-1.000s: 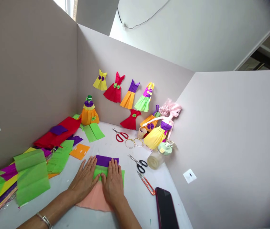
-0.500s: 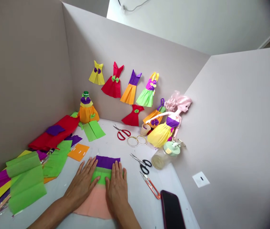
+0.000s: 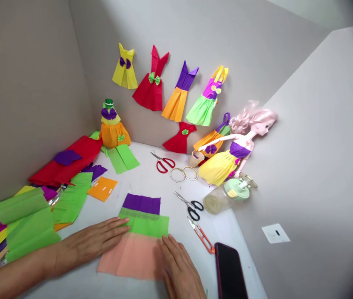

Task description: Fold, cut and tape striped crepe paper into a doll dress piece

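Resting at the right edge of the peach sheet [image 3: 134,257], the right hand [image 3: 184,268] lies with its fingers extended, gripping nothing. The left hand [image 3: 100,236], well apart from it, reaches flat across the sheet's left margin and the end of the green band [image 3: 150,224]. I cannot tell how firmly either presses. The peach sheet lies flat on the table [image 3: 86,284]; above it come the green band and then the purple band [image 3: 142,203]. Whether these are fixed together cannot be told.

For sound smoothing, in my judgement, one palm should anchor while the other strokes outward from the middle, creases aligned and pressure light, since thin sheets may shift.

Right of the work lie a phone [image 3: 231,270], orange snips [image 3: 205,241] and black-handled scissors [image 3: 190,207]. Beyond stand red-handled scissors [image 3: 163,162], two rings [image 3: 177,175] and a doll [image 3: 218,164]; small dresses [image 3: 149,95] occupy the far wall.
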`<state>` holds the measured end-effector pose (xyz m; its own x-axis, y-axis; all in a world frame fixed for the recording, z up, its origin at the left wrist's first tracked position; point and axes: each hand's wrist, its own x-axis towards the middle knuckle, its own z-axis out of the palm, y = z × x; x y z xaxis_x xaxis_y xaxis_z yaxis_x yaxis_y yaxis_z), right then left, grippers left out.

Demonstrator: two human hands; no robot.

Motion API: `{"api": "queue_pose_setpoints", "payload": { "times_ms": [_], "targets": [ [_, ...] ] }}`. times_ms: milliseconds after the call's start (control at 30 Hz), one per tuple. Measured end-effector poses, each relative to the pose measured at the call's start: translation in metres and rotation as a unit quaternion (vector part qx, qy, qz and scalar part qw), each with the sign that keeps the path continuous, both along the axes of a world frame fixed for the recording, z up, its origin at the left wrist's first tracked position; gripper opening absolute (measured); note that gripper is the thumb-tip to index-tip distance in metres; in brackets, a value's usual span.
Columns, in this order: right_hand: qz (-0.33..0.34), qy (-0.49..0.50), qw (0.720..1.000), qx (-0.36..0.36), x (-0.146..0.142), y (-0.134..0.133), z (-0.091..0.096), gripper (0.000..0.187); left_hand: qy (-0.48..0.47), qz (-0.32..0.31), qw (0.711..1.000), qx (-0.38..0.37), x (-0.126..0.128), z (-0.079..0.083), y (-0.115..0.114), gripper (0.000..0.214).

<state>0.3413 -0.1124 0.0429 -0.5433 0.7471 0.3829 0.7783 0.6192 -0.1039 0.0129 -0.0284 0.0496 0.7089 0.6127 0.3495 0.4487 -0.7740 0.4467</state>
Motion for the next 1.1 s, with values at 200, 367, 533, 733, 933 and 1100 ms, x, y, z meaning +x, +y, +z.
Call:
{"api": "queue_pose_setpoints", "payload": {
  "times_ms": [200, 367, 533, 733, 933, 1100],
  "targets": [
    [-0.013, 0.031, 0.998, -0.061, 0.004, -0.004, 0.004, 0.083, 0.031, -0.163, 0.985, 0.051, 0.001, -0.004, 0.029, 0.063],
    [0.031, 0.047, 0.987, -0.15, 0.003, 0.0, -0.007, 0.123, -0.02, -0.075, 0.997, 0.007, 0.0, -0.01, 0.017, 0.054],
    [-0.005, 0.073, 0.974, -0.214, -0.001, 0.008, -0.018, 0.131, -0.086, -0.036, 0.994, -0.057, 0.001, -0.018, 0.005, 0.052],
    [-0.049, 0.136, 0.962, -0.233, 0.002, 0.019, -0.014, 0.093, -0.094, -0.039, 0.992, -0.078, -0.005, -0.037, 0.003, 0.053],
    [-0.125, 0.146, 0.953, -0.233, 0.01, 0.023, -0.006, 0.08, -0.137, -0.043, 0.976, -0.164, -0.019, -0.071, 0.002, 0.037],
    [-0.054, 0.108, 0.982, -0.143, -0.007, 0.032, -0.011, 0.067, -0.157, -0.057, 0.969, -0.184, -0.022, -0.09, 0.005, 0.038]
  ]
}}
